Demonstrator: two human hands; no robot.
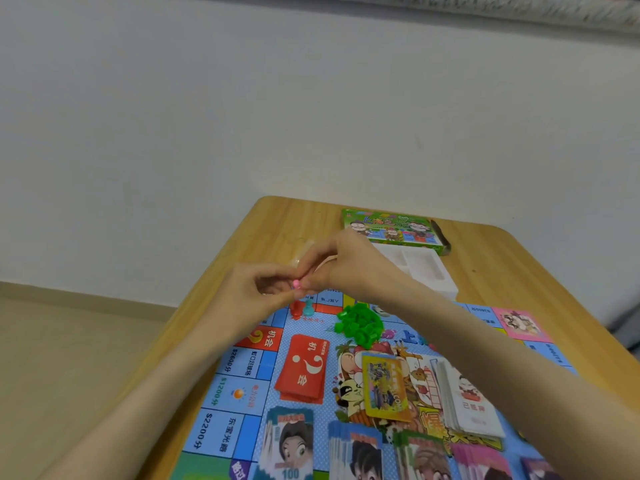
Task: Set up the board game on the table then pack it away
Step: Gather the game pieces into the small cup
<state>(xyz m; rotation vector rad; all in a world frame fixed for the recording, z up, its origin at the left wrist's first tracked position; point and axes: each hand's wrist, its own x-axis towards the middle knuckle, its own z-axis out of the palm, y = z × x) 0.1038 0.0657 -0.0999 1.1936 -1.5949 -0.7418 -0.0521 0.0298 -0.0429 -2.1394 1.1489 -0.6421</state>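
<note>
Step in hand: we are judging that we are still setting up, getting a small pink pawn out of a clear plastic bag above the far left corner of the game board.
Left hand: we are pinching its fingertips together at the pink pawn; whether it alone is holding the piece we cannot tell.
Right hand: we are curling its fingers closed around the bag and meeting the left hand at the pawn.
Doing it well: we are advising a firm hold on the pawn's head while easing the bag off, then standing it upright.
Target spot: we are aiming beside the red pawn and teal pawn already standing on the corner.
In the way: we are working near the green houses and red card deck; a low wrist could be scattering them.
Further off: we are leaving the white tray and game box at the table's far end.
</note>
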